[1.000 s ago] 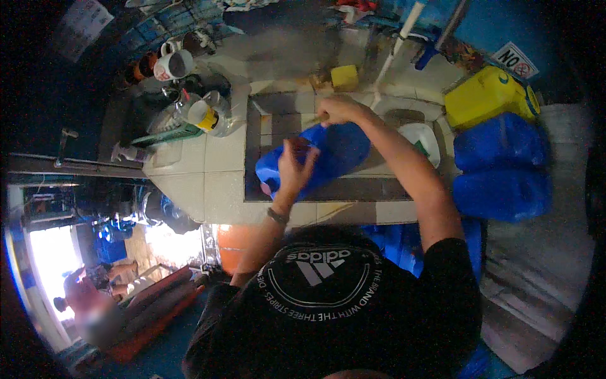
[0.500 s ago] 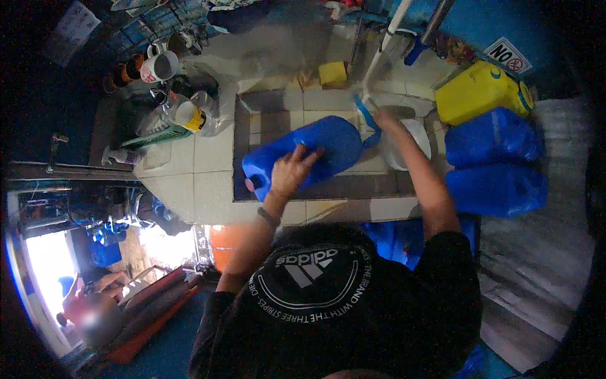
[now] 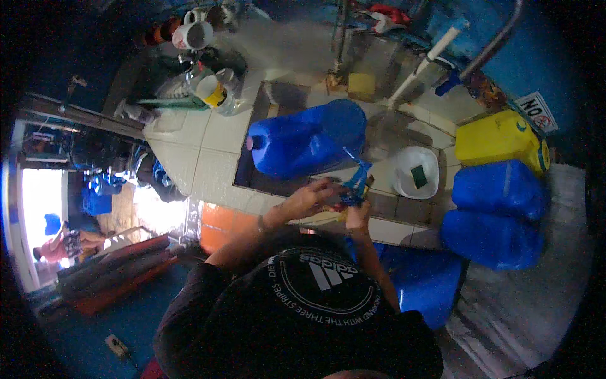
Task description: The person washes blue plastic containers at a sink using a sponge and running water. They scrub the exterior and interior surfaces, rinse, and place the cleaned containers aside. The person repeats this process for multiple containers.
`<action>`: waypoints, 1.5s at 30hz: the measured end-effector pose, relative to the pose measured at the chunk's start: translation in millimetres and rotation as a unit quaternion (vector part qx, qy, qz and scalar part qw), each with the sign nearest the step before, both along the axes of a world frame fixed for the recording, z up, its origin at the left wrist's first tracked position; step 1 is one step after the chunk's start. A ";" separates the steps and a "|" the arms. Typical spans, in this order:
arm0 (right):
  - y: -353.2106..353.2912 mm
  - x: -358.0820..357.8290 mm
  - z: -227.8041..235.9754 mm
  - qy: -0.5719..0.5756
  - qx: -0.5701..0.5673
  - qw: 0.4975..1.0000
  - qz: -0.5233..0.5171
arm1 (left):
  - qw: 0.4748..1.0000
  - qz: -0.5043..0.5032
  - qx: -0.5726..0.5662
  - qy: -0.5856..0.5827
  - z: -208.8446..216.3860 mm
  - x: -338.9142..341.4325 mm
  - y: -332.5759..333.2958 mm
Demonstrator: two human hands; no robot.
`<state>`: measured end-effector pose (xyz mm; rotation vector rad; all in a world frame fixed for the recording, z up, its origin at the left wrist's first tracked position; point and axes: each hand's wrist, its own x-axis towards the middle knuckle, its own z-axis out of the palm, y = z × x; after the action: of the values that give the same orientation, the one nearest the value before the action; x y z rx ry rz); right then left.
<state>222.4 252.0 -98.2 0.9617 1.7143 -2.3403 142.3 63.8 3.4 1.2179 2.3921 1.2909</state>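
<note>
A blue jerry can (image 3: 303, 142) with a pinkish cap lies on its side in the tiled basin (image 3: 404, 211). My right hand (image 3: 358, 216), fingers closed, grips a bent blue length that looks like a flexible hose (image 3: 361, 174), close to my body. A thin bright streak, perhaps water, runs between it and the can. My left hand (image 3: 309, 199) comes in from the left, its fingers curled in against the same bundle, where small yellow and red bits show. What exactly those fingertips hold is blurred. Neither hand touches the jerry can.
A white tub (image 3: 429, 163) with a green scouring pad (image 3: 419, 177) stands right of the can. Blue jugs (image 3: 492, 239) and a yellow jug (image 3: 495, 139) line the right side. A yellow sponge (image 3: 362, 85) sits behind; mugs (image 3: 192, 36) and a white pipe (image 3: 429, 60) are farther back.
My left hand has come off the jerry can and joined my right hand. The right hand has drawn back toward my body with the blue hose. The view has tilted.
</note>
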 end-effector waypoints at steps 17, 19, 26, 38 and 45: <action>-241.2 -74.6 9.0 0.116 0.210 0.825 0.511 | 0.567 0.811 -0.143 0.003 -96.5 87.2 -465.8; -302.7 -91.2 -20.9 0.286 0.255 0.781 0.493 | 0.561 0.791 -0.244 0.008 -126.0 86.8 -513.0; -440.2 -156.0 -87.4 0.306 0.535 0.586 0.527 | 0.652 0.732 -0.170 0.100 -188.1 -14.5 -610.1; -456.8 -163.5 -91.6 0.350 0.594 0.544 0.478 | 0.778 0.503 -0.355 -0.127 -361.0 -88.7 -730.7; -451.4 -164.5 -89.5 0.348 0.573 0.561 0.485 | 0.620 0.642 0.077 -0.444 -387.9 -88.0 -768.2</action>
<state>57.9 -199.4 -187.7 -1.0473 2.8551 -0.6115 54.3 -704.4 -384.4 -1.3247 2.0377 1.6655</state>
